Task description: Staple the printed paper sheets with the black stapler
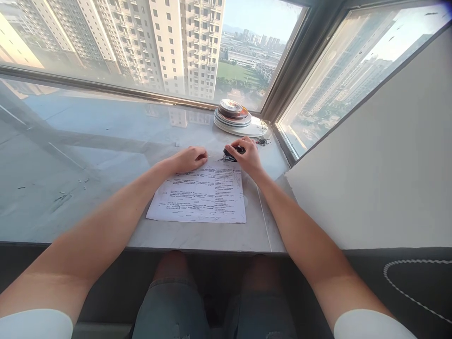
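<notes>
A printed sheet of paper lies flat on the pale stone sill, with thin staple-like slivers strewn over its lower and right parts. My left hand rests by the paper's far edge, fingers curled in; whatever is under them is hidden. At the far right corner of the sheet, my right hand grips a small black stapler with a metal part showing below, its body partly covered by the fingers. A few fine slivers lie between the two hands.
Stacked plates stand in the window corner behind my right hand. A small dark ring-shaped item lies near them. More slivers are scattered on the sill at left. A white wall bounds the right side.
</notes>
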